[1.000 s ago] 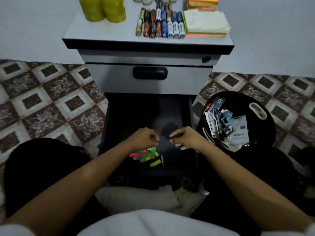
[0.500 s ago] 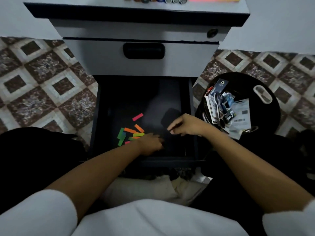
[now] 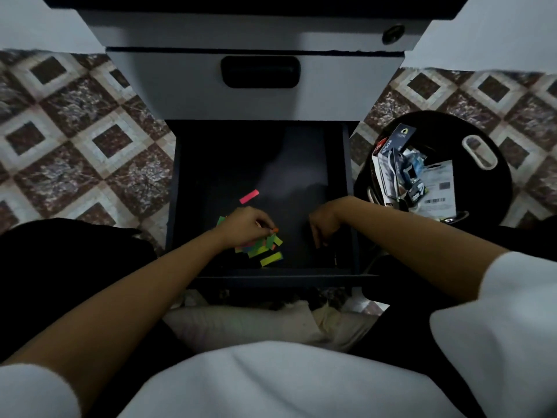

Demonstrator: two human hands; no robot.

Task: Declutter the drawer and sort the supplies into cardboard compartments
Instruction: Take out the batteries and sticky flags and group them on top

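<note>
While clearing the drawer (image 3: 256,158), pinching an orange tab (image 3: 275,229) with the left hand (image 3: 244,227) right over the tab pile (image 3: 265,251) at the front edge, letting the slack, seemingly empty right hand (image 3: 324,221) droop farther off.

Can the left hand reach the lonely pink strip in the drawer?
Probably yes: the pink strip lies uncovered on the drawer floor just beyond the left hand, which pinches an orange strip.

I can read only one word: "SPOON", white letters running up the side of a dark box (image 3: 389,148) in the black bin (image 3: 497,188), right of frame. The white slip (image 3: 437,184) beside it has barcodes, digits too small to read. Other packs' print is blurred.
</note>
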